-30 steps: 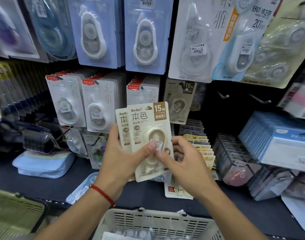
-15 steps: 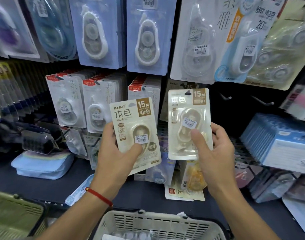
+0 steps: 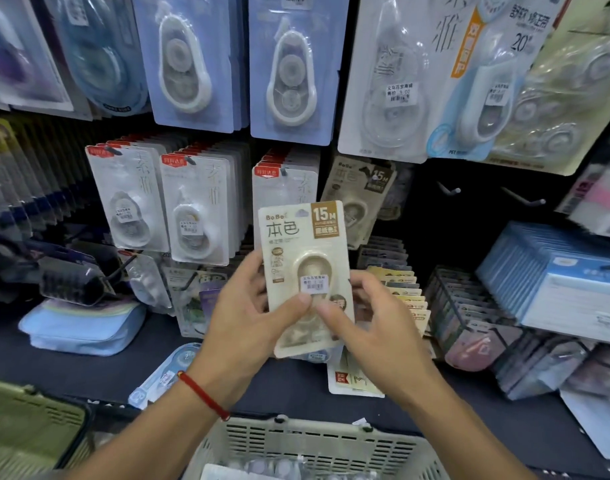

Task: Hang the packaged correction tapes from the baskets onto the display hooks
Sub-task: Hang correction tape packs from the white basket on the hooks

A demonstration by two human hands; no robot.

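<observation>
While we've got the cream correction tape pack (image 3: 305,271) up in front of the display, the main thing is getting a clean grip before going for a hook. Our left hand (image 3: 243,318) holds it, fingers curled round the left edge and thumb pressing the blister just under the price sticker. Our right hand (image 3: 376,327) is at the right side, thumb tip touching the front low down, fingers bent behind the right edge, so it looks like both hands have it, the right more lightly.

Where it goes seems pretty clear: there's 1 matching pack (image 3: 360,199) hanging just above and to the right, partly tucked behind our card. The 2 bare hooks (image 3: 450,190) further right are an option too, but matching stock makes more sense, we reckon.

Tips for the step: keep the card upright, pinch it low so the hang hole at the top stays free, line the hole up with the hook tip, then slide straight back. Tilting it will probably snag the neighbouring white packs (image 3: 196,209). More stock waits in the basket (image 3: 296,441) below.
</observation>
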